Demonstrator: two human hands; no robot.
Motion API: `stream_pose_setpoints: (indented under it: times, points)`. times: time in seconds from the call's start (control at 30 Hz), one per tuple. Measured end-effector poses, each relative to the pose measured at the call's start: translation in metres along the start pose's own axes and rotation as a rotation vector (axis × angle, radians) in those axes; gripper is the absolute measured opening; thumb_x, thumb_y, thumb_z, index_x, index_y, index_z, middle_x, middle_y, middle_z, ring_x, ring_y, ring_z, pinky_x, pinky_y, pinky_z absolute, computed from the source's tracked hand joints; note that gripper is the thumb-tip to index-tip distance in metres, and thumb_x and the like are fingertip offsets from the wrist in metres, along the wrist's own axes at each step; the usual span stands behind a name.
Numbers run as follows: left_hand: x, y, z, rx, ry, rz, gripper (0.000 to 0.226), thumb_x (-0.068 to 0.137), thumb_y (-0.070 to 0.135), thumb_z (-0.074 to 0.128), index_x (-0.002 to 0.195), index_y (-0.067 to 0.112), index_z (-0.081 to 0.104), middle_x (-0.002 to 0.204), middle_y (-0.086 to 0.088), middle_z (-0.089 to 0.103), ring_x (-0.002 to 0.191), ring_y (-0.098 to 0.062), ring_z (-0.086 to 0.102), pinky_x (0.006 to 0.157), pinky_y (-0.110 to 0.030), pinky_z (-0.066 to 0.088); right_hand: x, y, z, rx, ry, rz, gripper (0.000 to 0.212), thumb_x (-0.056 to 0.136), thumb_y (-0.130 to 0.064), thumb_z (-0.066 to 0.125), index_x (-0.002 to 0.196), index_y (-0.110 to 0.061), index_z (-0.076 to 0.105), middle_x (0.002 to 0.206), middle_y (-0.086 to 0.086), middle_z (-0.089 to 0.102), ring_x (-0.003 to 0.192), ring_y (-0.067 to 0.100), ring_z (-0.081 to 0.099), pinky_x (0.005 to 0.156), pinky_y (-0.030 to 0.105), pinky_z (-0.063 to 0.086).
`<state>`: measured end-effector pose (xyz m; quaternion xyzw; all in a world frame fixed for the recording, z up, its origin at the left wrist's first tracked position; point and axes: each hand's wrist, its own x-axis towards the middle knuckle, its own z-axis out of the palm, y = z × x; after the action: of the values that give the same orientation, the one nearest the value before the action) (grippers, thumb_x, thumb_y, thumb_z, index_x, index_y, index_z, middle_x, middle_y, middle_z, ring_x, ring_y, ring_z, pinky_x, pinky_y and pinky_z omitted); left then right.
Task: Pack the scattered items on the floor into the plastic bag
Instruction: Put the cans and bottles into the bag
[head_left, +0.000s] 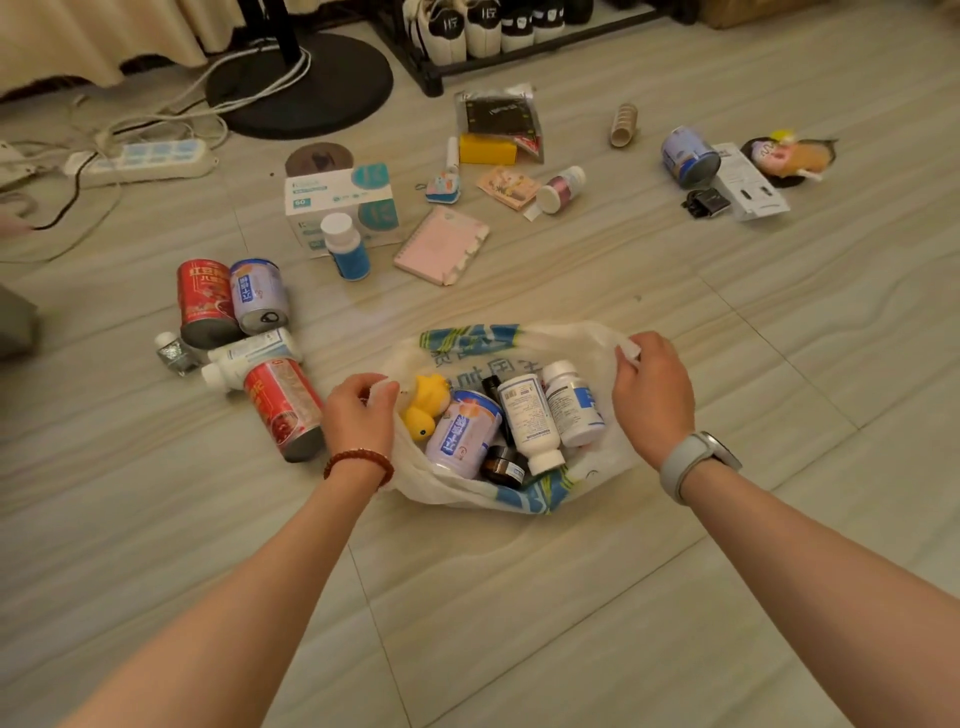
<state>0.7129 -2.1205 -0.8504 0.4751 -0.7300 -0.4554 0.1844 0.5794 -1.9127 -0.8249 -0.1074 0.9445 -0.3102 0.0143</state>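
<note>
A white plastic bag (470, 340) with blue-green print lies open on the floor tiles. My left hand (358, 410) pinches its left edge and my right hand (652, 395) pinches its right handle, spreading the mouth. Inside lie a yellow rubber duck (426, 405), a blue-white can (462, 434), two white pill bottles (530, 415) and a small dark jar (504, 465). To the left on the floor lie red cans (283, 408), a blue-white can (258, 296) and white bottles (249, 358). Farther off sit a mask box (340, 200), a pink notebook (441, 244) and a blue bottle (345, 247).
Farther back lie a yellow box (487, 149), a dark foil pouch (498, 117), a cardboard tube (623, 124), a can (688, 156) and a white leaflet (748, 182). A fan base (301, 85), power strip (143, 158) with cables and a shoe rack (488, 36) line the far side.
</note>
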Motion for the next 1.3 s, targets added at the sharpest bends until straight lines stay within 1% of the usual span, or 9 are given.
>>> stream_pose_setpoints:
  times: [0.07, 0.13, 0.23, 0.3, 0.43, 0.67, 0.8, 1.0, 1.3]
  points:
    - [-0.002, 0.003, -0.006, 0.208, -0.048, 0.111, 0.022, 0.086, 0.019, 0.054, 0.100, 0.007, 0.064, 0.106, -0.016, 0.063, 0.095, -0.027, 0.057, 0.080, -0.029, 0.043, -0.003, -0.008, -0.006, -0.128, -0.088, -0.018, 0.030, 0.092, -0.016, 0.046, 0.119, -0.003, 0.050, 0.123, 0.019, 0.044, 0.103, 0.039, 0.052, 0.076, 0.039, 0.043]
    - [-0.009, 0.011, -0.018, 0.511, -0.226, 0.085, 0.034, 0.086, 0.027, 0.052, 0.116, 0.012, 0.056, 0.120, -0.016, 0.056, 0.108, -0.031, 0.053, 0.089, -0.038, 0.046, -0.009, -0.021, -0.016, -0.292, -0.281, 0.047, 0.043, 0.090, -0.022, 0.050, 0.129, -0.006, 0.043, 0.136, 0.018, 0.033, 0.118, 0.040, 0.041, 0.090, 0.045, 0.041]
    - [-0.033, 0.047, -0.047, 0.799, -0.439, 0.029, 0.056, 0.086, 0.037, 0.053, 0.135, 0.019, 0.034, 0.139, -0.012, 0.036, 0.126, -0.032, 0.037, 0.098, -0.045, 0.038, -0.024, -0.056, -0.049, -0.504, -0.510, 0.081, 0.061, 0.091, -0.032, 0.046, 0.142, -0.012, 0.021, 0.152, 0.016, 0.013, 0.139, 0.039, 0.015, 0.110, 0.052, 0.021]
    - [-0.056, 0.089, -0.077, 0.797, -0.416, 0.104, 0.054, 0.088, 0.036, 0.048, 0.137, 0.019, 0.031, 0.143, -0.009, 0.032, 0.130, -0.029, 0.032, 0.102, -0.045, 0.033, -0.037, -0.090, -0.081, -0.481, -0.580, -0.023, 0.058, 0.093, -0.030, 0.042, 0.144, -0.013, 0.020, 0.154, 0.014, 0.015, 0.141, 0.035, 0.012, 0.114, 0.048, 0.018]
    - [-0.117, 0.176, -0.169, 0.656, -0.326, 0.169, 0.048, 0.088, 0.028, 0.050, 0.133, 0.019, 0.038, 0.141, -0.007, 0.038, 0.130, -0.025, 0.034, 0.104, -0.042, 0.028, -0.079, -0.176, -0.165, -0.233, -0.607, -0.091, 0.042, 0.092, -0.018, 0.042, 0.133, -0.006, 0.042, 0.138, 0.017, 0.046, 0.128, 0.032, 0.040, 0.106, 0.038, 0.033]
    - [-0.198, 0.305, -0.357, 0.464, -0.207, -0.151, 0.043, 0.087, 0.021, 0.052, 0.128, 0.013, 0.046, 0.133, -0.013, 0.047, 0.125, -0.029, 0.040, 0.101, -0.043, 0.033, -0.147, -0.341, -0.328, 0.011, -0.638, 0.065, 0.033, 0.092, -0.008, 0.043, 0.122, -0.001, 0.053, 0.125, 0.019, 0.057, 0.118, 0.032, 0.051, 0.098, 0.032, 0.037]
    - [-0.220, 0.357, -0.440, 0.402, -0.251, -0.157, 0.040, 0.088, 0.022, 0.049, 0.126, 0.008, 0.049, 0.127, -0.017, 0.051, 0.121, -0.031, 0.046, 0.102, -0.041, 0.036, -0.172, -0.406, -0.387, 0.051, -0.666, 0.148, 0.033, 0.092, -0.009, 0.043, 0.123, -0.003, 0.053, 0.124, 0.017, 0.058, 0.116, 0.029, 0.053, 0.095, 0.031, 0.039]
    - [-0.182, 0.387, -0.497, 0.438, -0.282, -0.112, 0.037, 0.087, 0.014, 0.053, 0.123, 0.004, 0.050, 0.124, -0.018, 0.054, 0.118, -0.030, 0.047, 0.101, -0.035, 0.034, -0.164, -0.468, -0.406, 0.117, -0.649, 0.218, 0.035, 0.093, -0.011, 0.041, 0.126, -0.006, 0.050, 0.129, 0.013, 0.056, 0.119, 0.026, 0.051, 0.096, 0.028, 0.037]
    - [-0.006, 0.474, -0.475, 0.642, -0.460, 0.079, 0.039, 0.090, 0.020, 0.048, 0.127, 0.007, 0.046, 0.130, -0.016, 0.048, 0.121, -0.030, 0.043, 0.101, -0.039, 0.035, -0.051, -0.521, -0.365, 0.046, -0.697, 0.230, 0.041, 0.093, -0.015, 0.039, 0.131, -0.004, 0.045, 0.131, 0.020, 0.053, 0.123, 0.032, 0.047, 0.101, 0.042, 0.041]
